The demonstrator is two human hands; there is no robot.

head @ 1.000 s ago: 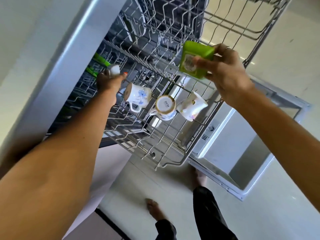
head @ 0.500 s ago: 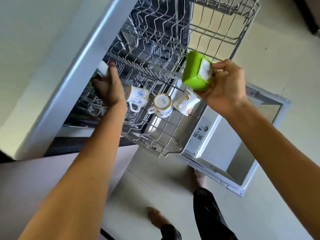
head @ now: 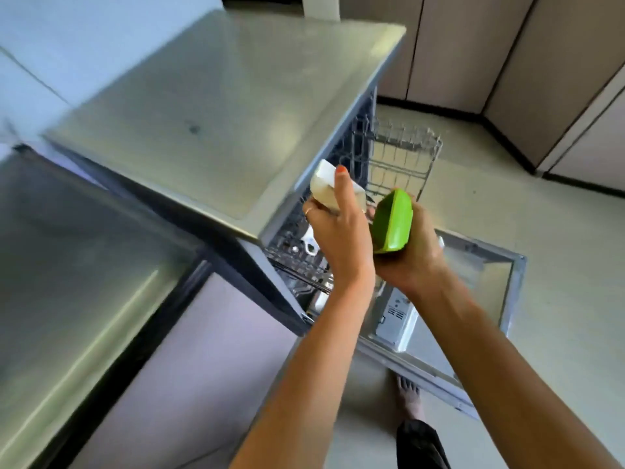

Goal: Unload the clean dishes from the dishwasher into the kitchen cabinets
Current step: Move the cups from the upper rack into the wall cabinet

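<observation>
My left hand (head: 338, 231) grips a white square container (head: 326, 184), lifted above the front edge of the dishwasher. Right beside it, my right hand (head: 411, 255) holds a green square container (head: 392, 221) tilted on its side, opening toward the left. Both hands hover over the open dishwasher (head: 304, 258), whose wire rack (head: 402, 160) is pulled out. A white mug (head: 309, 243) shows partly in the rack below my left hand. The rest of the rack's contents are hidden behind my hands.
The dishwasher door (head: 473, 299) lies open and flat over the floor at lower right. A steel countertop (head: 220, 106) covers the dishwasher, with another steel surface (head: 67, 265) at left. Beige cabinets (head: 473, 45) line the far wall. My foot (head: 409, 397) stands on the floor.
My left hand has lifted the white container out of the rack and up beside the green one. The view has swung upward, so the countertop and cabinets now show.
</observation>
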